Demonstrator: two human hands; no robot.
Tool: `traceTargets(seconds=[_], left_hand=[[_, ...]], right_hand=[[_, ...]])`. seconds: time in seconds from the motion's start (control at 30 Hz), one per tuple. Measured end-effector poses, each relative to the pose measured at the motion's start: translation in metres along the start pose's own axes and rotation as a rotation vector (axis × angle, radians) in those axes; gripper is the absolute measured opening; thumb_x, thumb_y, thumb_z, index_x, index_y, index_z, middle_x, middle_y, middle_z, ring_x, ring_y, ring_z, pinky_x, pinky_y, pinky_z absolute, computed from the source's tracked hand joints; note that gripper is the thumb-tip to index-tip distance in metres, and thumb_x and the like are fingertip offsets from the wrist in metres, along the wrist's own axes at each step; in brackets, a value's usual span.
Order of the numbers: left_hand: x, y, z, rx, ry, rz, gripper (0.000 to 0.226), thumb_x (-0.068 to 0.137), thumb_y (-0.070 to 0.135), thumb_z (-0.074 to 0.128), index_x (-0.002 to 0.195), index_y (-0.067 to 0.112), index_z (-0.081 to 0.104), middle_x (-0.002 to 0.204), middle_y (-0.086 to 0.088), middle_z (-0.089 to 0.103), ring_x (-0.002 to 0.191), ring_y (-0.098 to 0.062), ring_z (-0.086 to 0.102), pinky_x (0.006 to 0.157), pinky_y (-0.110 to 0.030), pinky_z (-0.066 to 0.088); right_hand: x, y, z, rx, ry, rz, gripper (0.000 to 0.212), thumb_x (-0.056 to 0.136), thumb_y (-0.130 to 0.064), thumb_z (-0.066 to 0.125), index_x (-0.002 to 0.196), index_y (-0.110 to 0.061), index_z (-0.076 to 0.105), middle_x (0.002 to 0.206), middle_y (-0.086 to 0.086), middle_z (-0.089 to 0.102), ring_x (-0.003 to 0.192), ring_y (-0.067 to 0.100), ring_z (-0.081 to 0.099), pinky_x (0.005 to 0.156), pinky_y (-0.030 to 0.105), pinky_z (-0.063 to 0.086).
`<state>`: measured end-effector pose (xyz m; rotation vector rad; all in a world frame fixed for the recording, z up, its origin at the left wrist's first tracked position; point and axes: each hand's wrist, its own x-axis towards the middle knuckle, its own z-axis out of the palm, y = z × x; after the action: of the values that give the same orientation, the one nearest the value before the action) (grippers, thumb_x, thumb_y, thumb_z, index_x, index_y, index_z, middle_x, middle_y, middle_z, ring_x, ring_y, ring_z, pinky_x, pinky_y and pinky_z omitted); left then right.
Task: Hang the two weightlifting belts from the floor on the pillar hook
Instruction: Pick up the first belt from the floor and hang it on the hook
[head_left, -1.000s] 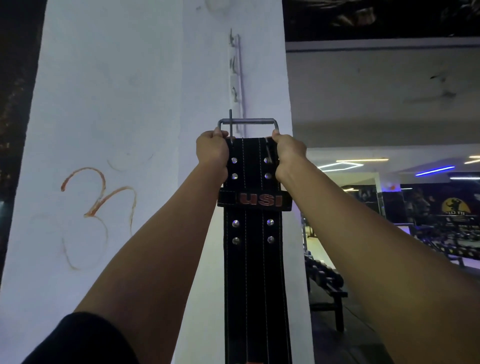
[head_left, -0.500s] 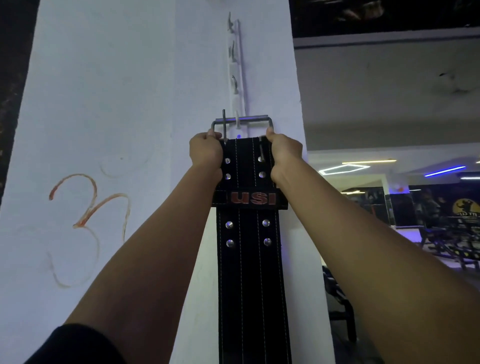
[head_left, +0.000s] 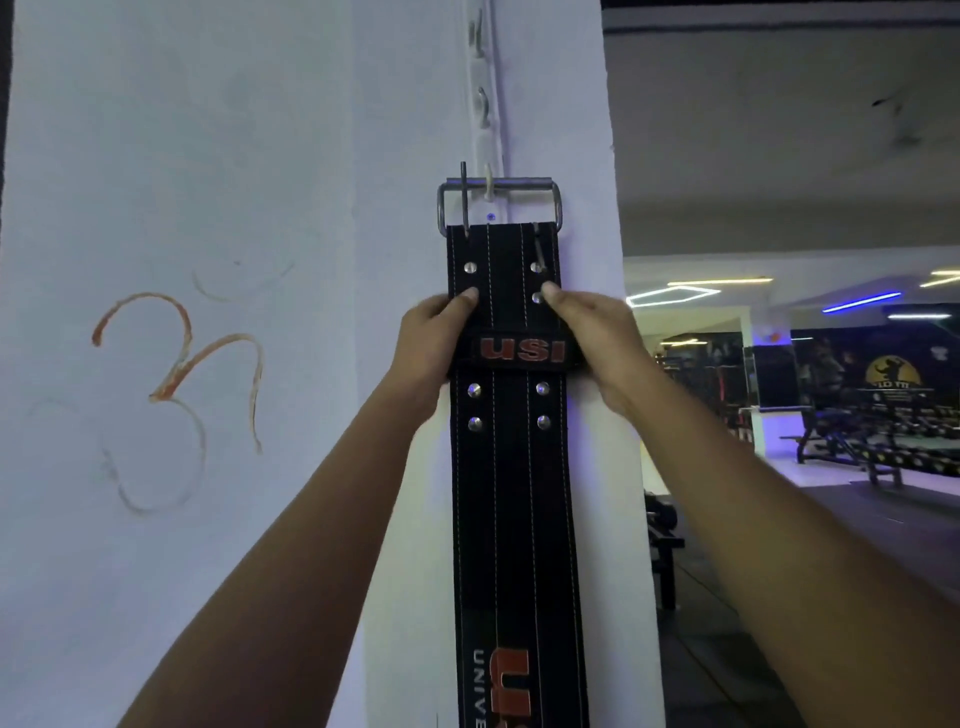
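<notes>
Belt hangs flat against the pillar, black with white stitching and steel rivets. Its buckle frame is over the lowest hook of a white hook strip; hook tip shows just above the top bar, near the bar's left half. One buckle prong sticks up past the bar on the left, the other lies down on the leather at right.

Left hand grips the belt's left edge at the "USI" loop, thumb on the front face, fingers wrapped behind and hidden. Right hand mirrors it on the right edge, thumb tip beside a rivet, fingers also behind the belt. Both clamped on the belt, well below the buckle.

Can't tell:
- whether the hook carries the weight or the hands do
- how deep the hook sits behind the bar
- upper hooks, small and washed out against the white paint

Cut off: belt's lower end runs out the bottom edge, printed lettering there only partly readable. Only one belt in view.

Orange scrawl on the pillar's left face. Gym background at right is dark and blurred; benches and ceiling lights barely resolve.
</notes>
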<state>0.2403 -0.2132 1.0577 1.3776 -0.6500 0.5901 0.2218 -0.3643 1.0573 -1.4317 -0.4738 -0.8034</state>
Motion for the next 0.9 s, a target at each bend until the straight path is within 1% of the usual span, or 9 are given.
traceTargets(seconds=[0.03, 0.1, 0.17, 0.27, 0.37, 0.5, 0.67, 0.8, 0.9], left_hand=[[-0.012, -0.007, 0.000, -0.057, -0.003, -0.026, 0.027, 0.092, 0.037, 0.053, 0.095, 0.015, 0.068, 0.087, 0.000, 0.073, 0.078, -0.015, 0.071, 0.067, -0.026, 0.055], [-0.033, -0.025, 0.001, -0.097, 0.021, -0.060, 0.038, 0.089, 0.048, 0.052, 0.099, 0.015, 0.068, 0.096, -0.002, 0.075, 0.088, -0.016, 0.072, 0.074, -0.026, 0.056], [-0.055, -0.044, 0.001, -0.067, 0.018, -0.091, 0.038, 0.088, 0.043, 0.057, 0.107, 0.011, 0.067, 0.102, -0.006, 0.074, 0.093, -0.021, 0.072, 0.077, -0.029, 0.057], [-0.092, -0.073, -0.005, -0.006, -0.015, -0.160, 0.031, 0.088, 0.032, 0.062, 0.109, 0.010, 0.065, 0.104, -0.008, 0.073, 0.096, -0.021, 0.071, 0.079, -0.028, 0.057], [-0.124, -0.094, -0.017, 0.017, 0.019, -0.262, 0.036, 0.087, 0.034, 0.062, 0.113, 0.008, 0.062, 0.106, -0.009, 0.072, 0.096, -0.022, 0.070, 0.077, -0.027, 0.056], [-0.167, -0.102, -0.026, 0.038, 0.084, -0.382, 0.045, 0.086, 0.032, 0.063, 0.122, 0.008, 0.053, 0.118, -0.008, 0.064, 0.101, -0.020, 0.064, 0.078, -0.025, 0.052], [-0.220, -0.091, -0.036, 0.090, 0.089, -0.500, 0.055, 0.085, 0.033, 0.064, 0.132, 0.011, 0.045, 0.128, -0.005, 0.051, 0.112, -0.018, 0.050, 0.104, -0.039, 0.042], [-0.261, -0.074, -0.037, 0.095, 0.058, -0.545, 0.043, 0.086, 0.032, 0.064, 0.121, 0.010, 0.052, 0.124, -0.008, 0.058, 0.112, -0.022, 0.056, 0.101, -0.040, 0.045], [-0.298, -0.060, -0.042, 0.087, 0.068, -0.588, 0.042, 0.088, 0.030, 0.062, 0.123, 0.008, 0.053, 0.119, -0.006, 0.058, 0.111, -0.024, 0.056, 0.096, -0.039, 0.046]], right_hand=[[-0.011, 0.007, 0.000, 0.058, 0.008, 0.059, 0.020, 0.086, -0.037, 0.061, 0.074, -0.023, 0.068, 0.085, -0.001, 0.071, 0.085, 0.015, 0.067, 0.084, 0.030, 0.051], [-0.034, 0.018, 0.001, 0.167, 0.019, 0.147, 0.032, 0.085, -0.049, 0.056, 0.077, -0.021, 0.070, 0.085, 0.002, 0.072, 0.077, 0.019, 0.067, 0.074, 0.032, 0.053], [-0.057, 0.030, 0.002, 0.189, 0.030, 0.189, 0.035, 0.085, -0.051, 0.055, 0.082, -0.021, 0.071, 0.086, 0.002, 0.073, 0.075, 0.019, 0.069, 0.070, 0.032, 0.057], [-0.094, 0.050, 0.003, 0.120, 0.040, 0.242, 0.023, 0.086, -0.041, 0.060, 0.087, -0.021, 0.070, 0.096, 0.004, 0.074, 0.095, 0.023, 0.071, 0.086, 0.037, 0.057], [-0.128, 0.065, 0.001, 0.048, 0.087, 0.294, 0.013, 0.087, -0.030, 0.061, 0.087, -0.019, 0.068, 0.089, -0.002, 0.070, 0.091, 0.013, 0.068, 0.079, 0.020, 0.055], [-0.169, 0.073, -0.005, 0.018, 0.153, 0.417, 0.031, 0.085, -0.024, 0.065, 0.111, -0.007, 0.064, 0.111, 0.009, 0.068, 0.108, 0.022, 0.063, 0.099, 0.036, 0.048], [-0.214, 0.069, -0.011, -0.015, 0.187, 0.535, 0.034, 0.085, -0.017, 0.066, 0.116, -0.004, 0.062, 0.117, 0.010, 0.065, 0.113, 0.023, 0.060, 0.089, 0.030, 0.045], [-0.250, 0.061, -0.012, -0.001, 0.145, 0.626, 0.037, 0.086, -0.011, 0.064, 0.121, -0.003, 0.059, 0.122, 0.015, 0.064, 0.112, 0.027, 0.061, 0.087, 0.031, 0.046], [-0.279, 0.055, -0.010, 0.007, 0.079, 0.657, 0.037, 0.085, -0.010, 0.065, 0.121, -0.004, 0.059, 0.120, 0.015, 0.065, 0.097, 0.022, 0.064, 0.072, 0.024, 0.049]])
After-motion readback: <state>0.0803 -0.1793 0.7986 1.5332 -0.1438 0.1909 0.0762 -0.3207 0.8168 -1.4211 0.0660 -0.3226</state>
